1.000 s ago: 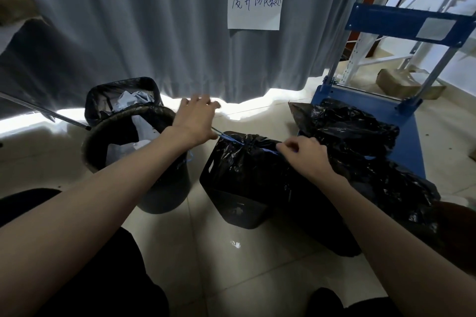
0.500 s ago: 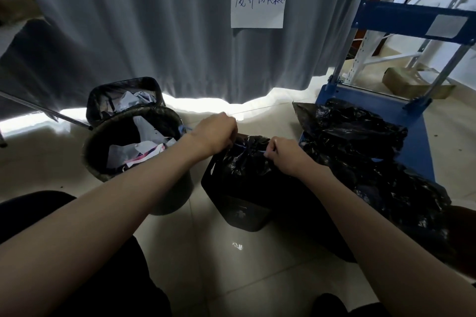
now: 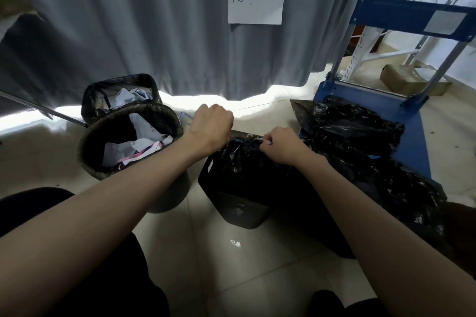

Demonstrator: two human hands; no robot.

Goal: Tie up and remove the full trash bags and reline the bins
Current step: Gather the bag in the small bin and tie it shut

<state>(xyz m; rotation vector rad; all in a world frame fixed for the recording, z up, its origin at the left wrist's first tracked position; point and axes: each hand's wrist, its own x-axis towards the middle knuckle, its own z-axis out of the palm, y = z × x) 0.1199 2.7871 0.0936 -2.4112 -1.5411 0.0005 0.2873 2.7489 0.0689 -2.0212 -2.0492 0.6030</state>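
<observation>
Gripping the gathered neck of the black trash bag (image 3: 242,159), the left hand (image 3: 212,126) and the right hand (image 3: 279,145) sit close together over the square black bin (image 3: 231,203) on the floor, fingers curled tight on each side of the neck where a blue drawstring (image 3: 247,139) shows between them. The bag still stands inside its bin, directly below both fists, so lifting it out would likely be a straight upward pull; the short span of string runs left to right between the hands, neither clearly nearer. Compared with a second ago, the hands have drawn inward: the left was then open-fingered and held well apart, with the string stretched long. Two bins (image 3: 128,141) of paper waste wait at left, unbagged.
</observation>
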